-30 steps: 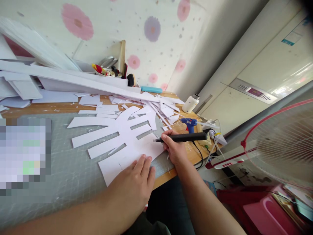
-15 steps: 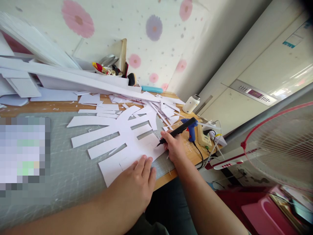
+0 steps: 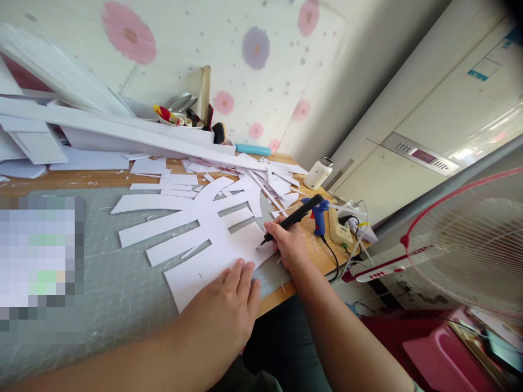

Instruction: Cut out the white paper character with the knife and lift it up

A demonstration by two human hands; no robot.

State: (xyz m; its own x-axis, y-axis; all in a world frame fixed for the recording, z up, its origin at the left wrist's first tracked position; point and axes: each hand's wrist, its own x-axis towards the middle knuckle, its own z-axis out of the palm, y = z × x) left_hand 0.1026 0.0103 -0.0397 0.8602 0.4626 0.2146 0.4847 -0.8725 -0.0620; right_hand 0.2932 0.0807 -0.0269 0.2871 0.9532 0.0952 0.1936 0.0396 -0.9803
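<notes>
Compared with one second ago, we see the black utility knife [image 3: 295, 216] held at a different slant: then it lay almost level, its back end out to the right; now that end rises toward the upper right, across part of the blue glue gun [image 3: 320, 222], and the tip points down to the lower left. Against the frame half a second ago we notice hardly any change.

The white cut-out board [image 3: 224, 245] lies in the centre of the frame on the gray cutting mat [image 3: 118, 294], its long strips reaching left. Our left hand [image 3: 232, 296] is laid palm down over the board's lower edge, in the lower centre, fingers extended and close together. Our right hand [image 3: 292, 245], right of centre, pinches the knife between thumb and fingers, just beside the board's right end; the knife tip appears to meet the board there, up and right of the left hand's fingertips.

Beyond the board, toward the upper centre, we have white offcuts [image 3: 281, 186] heaped on the wooden table [image 3: 280, 298], with a white bottle [image 3: 317, 174] near them.
</notes>
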